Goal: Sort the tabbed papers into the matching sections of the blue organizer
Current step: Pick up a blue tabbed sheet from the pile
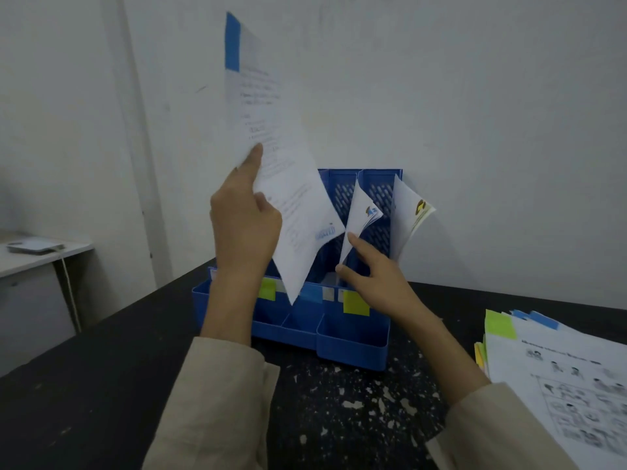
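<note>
Blue-tabbed paper [271, 157] (raised) in left hand's [244, 225] curled fingers, right hand's [376, 283] fingers pinching filed sheets [359, 218]

Office-type room — indicated by 1 blue file organizer [353, 330], a stack of printed papers [559, 378], a dark worktable [101, 385], a white side desk [44, 256] and bare white walls [492, 113].

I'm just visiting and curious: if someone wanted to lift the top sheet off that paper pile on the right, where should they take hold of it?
Probably by the near left corner of the top sheet, coming from the left over the black table. The pile lies flat, its right part runs out of view, and tabs like the green tab stick out at the far edge, so that end is best left alone.
</note>
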`<act>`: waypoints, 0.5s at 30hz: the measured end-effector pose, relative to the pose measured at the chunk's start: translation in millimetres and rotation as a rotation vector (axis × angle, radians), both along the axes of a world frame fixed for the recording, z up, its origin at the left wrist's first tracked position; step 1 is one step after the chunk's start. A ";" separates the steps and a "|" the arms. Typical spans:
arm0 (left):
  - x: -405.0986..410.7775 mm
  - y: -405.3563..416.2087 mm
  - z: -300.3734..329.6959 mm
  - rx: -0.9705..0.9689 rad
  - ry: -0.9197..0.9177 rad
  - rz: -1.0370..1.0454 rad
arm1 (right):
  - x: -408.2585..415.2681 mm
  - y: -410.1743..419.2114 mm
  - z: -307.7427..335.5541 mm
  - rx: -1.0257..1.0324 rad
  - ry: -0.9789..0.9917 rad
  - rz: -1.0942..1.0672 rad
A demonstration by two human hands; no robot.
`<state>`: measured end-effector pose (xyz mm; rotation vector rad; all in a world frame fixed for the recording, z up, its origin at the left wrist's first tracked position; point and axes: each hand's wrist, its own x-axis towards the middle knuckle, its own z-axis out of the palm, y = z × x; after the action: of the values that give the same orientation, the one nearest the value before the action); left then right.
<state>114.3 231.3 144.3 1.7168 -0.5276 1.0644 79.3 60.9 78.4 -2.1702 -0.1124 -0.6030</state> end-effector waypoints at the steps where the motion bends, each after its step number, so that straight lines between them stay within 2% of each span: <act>1: 1.3 -5.9 -1.9 -0.002 -0.024 -0.008 | 0.5 0.4 -0.6 0.000 0.006 0.000; 6: 16.0 -37.3 -21.4 0.069 -0.125 -0.031 | 0.5 0.4 -1.2 -0.001 -0.006 0.018; 11: 28.6 -63.5 -18.7 0.250 0.026 -0.177 | 1.8 -1.1 -1.1 -0.006 -0.007 0.024; 15: 49.6 -73.0 -4.6 0.360 0.004 -0.170 | 3.5 -3.8 -2.1 -0.023 0.007 0.014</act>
<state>163.9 158.3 139.7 1.9428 -0.8891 0.8810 82.8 57.1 76.2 -2.1918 -0.1317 -0.5891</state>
